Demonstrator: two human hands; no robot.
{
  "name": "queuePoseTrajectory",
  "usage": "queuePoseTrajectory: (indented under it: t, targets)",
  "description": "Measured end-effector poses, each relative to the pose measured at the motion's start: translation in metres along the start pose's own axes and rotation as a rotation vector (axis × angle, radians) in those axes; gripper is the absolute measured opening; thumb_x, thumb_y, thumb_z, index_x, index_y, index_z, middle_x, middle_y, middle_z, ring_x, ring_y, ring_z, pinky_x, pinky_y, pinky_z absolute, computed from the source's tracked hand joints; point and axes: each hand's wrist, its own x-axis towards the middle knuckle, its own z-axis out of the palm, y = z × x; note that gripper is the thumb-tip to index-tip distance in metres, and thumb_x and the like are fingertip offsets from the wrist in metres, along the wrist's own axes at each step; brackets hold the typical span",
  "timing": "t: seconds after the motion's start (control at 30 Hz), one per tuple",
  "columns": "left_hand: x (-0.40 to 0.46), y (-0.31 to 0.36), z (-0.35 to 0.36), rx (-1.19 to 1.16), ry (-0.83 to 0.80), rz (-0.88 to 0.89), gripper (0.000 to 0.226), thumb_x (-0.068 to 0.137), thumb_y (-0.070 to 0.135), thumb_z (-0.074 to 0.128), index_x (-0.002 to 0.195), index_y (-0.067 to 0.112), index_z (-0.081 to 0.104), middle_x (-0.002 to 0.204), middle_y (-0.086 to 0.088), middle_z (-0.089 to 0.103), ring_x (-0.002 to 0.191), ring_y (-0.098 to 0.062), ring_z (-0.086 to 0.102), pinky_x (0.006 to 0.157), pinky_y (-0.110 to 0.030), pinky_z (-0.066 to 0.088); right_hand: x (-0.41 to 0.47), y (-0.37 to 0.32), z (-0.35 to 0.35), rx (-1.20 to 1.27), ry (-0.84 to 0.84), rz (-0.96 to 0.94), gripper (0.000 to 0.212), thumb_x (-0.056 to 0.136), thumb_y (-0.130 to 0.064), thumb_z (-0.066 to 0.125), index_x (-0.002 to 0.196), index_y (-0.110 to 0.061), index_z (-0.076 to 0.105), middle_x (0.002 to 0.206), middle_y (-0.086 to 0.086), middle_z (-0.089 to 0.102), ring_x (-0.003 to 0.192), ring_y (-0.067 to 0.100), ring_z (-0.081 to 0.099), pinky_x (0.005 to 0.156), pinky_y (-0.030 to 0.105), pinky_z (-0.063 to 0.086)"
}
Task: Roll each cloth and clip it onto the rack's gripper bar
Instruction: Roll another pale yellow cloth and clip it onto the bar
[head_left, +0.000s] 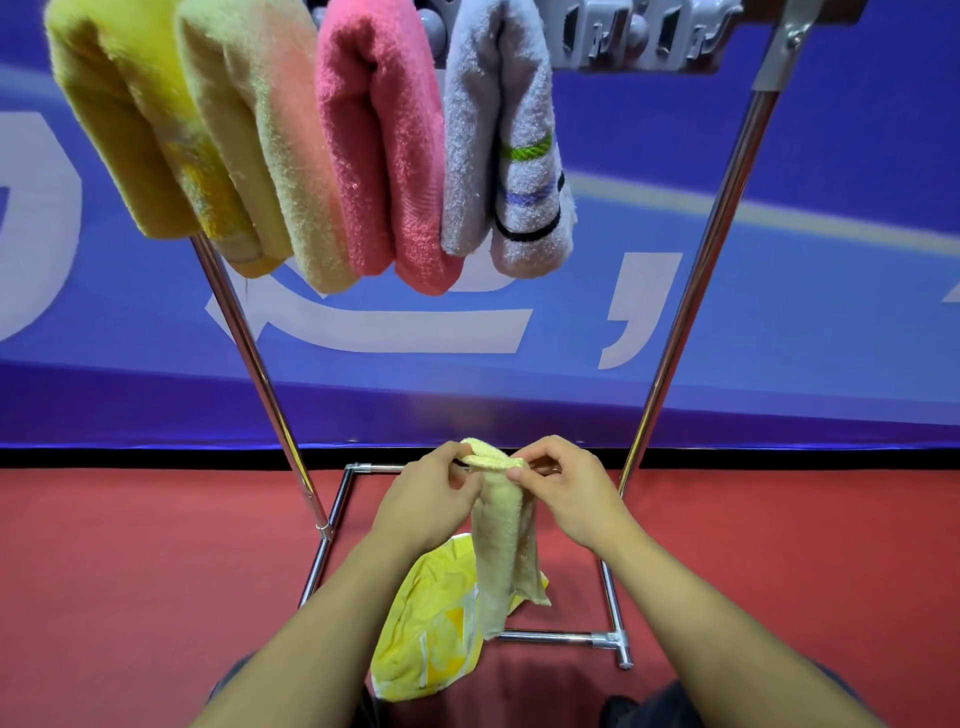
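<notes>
Pale cloth (503, 540) hanging loosely rolled below the gripper bar (644, 36), top edge pinched between left hand (431, 501) and right hand (563, 491). Likely to unroll if either pinch slackens. Could snag the yellow cloth (431, 639) beneath.
</notes>
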Motion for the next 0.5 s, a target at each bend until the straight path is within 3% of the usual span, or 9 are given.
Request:
queuePoseTrajectory:
  t: [0.1,0.2,0.3,0.43,0.5]
  targets:
    - [0.000,0.001,0.001,0.175,0.129,0.063,0.033,0.086,0.056,0.068,0.110,0.035,0.061,0.100,0.017,0.063,0.095,-0.008,0.063,0.081,-0.037,0.055,0.002,-0.001,-0.004,0.020,0.041,0.001,0.007,0.089,-0.017,0.076,0.093,-0.019,0.072,0.092,-0.004,0.073,0.075,0.004,0.067,0.069,0.023,0.055]
    - [0.003,0.004,0.003,0.118,0.214,0.131,0.024,0.084,0.052,0.073,0.090,0.035,0.058,0.095,0.016,0.063,0.091,-0.009,0.064,0.078,-0.038,0.054,0.001,-0.003,-0.007,0.048,0.078,0.009,0.004,0.092,-0.018,0.073,0.094,-0.020,0.069,0.092,-0.004,0.072,0.063,0.009,0.067,0.065,0.030,0.057]
    - [0.005,0.006,0.002,-0.121,0.217,0.160,0.023,0.082,0.039,0.081,0.081,0.030,0.060,0.092,0.017,0.071,0.087,-0.003,0.067,0.079,-0.029,0.054,0.001,-0.008,-0.011,0.090,0.103,0.018,0.003,0.094,-0.018,0.070,0.096,-0.018,0.068,0.094,-0.001,0.072,0.064,0.017,0.072,0.074,0.035,0.057]
    - [0.000,0.013,-0.001,-0.461,0.175,0.180,0.024,0.081,0.018,0.086,0.082,0.021,0.061,0.084,0.009,0.071,0.078,-0.006,0.067,0.075,-0.025,0.056,0.001,-0.018,-0.014,0.310,0.130,0.041,0.009,0.093,-0.007,0.069,0.097,-0.015,0.070,0.097,0.011,0.071,0.085,0.027,0.074,0.068,0.021,0.058]
    - [-0.001,0.018,-0.003,-0.576,0.185,0.194,0.027,0.081,0.011,0.085,0.090,0.017,0.060,0.076,0.007,0.065,0.073,-0.009,0.064,0.070,-0.022,0.055,0.001,-0.021,-0.012,0.398,0.125,0.041,0.014,0.093,-0.003,0.068,0.096,-0.016,0.070,0.094,0.009,0.070,0.086,0.024,0.073,0.069,0.019,0.058]
